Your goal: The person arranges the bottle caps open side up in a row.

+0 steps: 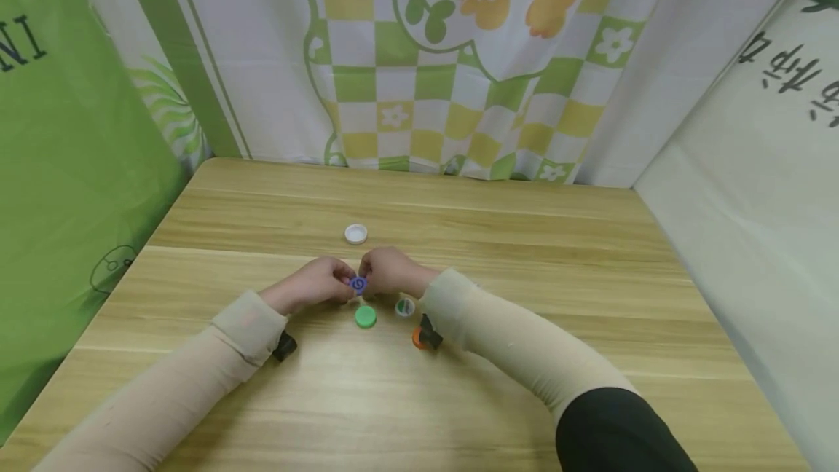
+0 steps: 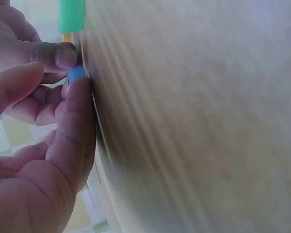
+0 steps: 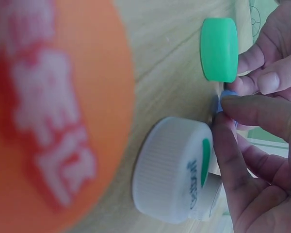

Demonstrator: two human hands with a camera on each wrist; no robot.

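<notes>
A small blue bottle cap [image 1: 357, 285] with a dark swirl on its top is held between both hands, just above or on the wooden table. From the left, my left hand [image 1: 320, 280] holds the cap's side with its fingertips. On the opposite side my right hand [image 1: 390, 270] pinches it between thumb and finger. Fingers cover most of the cap [image 2: 76, 73] in the left wrist view. Just in front of the hands lies a green cap [image 1: 365, 317]. A white cap with green print [image 3: 172, 170] stands near the right hand.
An upturned white cap [image 1: 356, 234] lies behind the hands. An orange cap [image 1: 416, 339] with pale lettering sits under the right wrist, partly hidden by a black wrist camera [image 1: 430, 332]. Patterned curtains [image 1: 419, 93] hang along the table's [image 1: 524, 224] back edge.
</notes>
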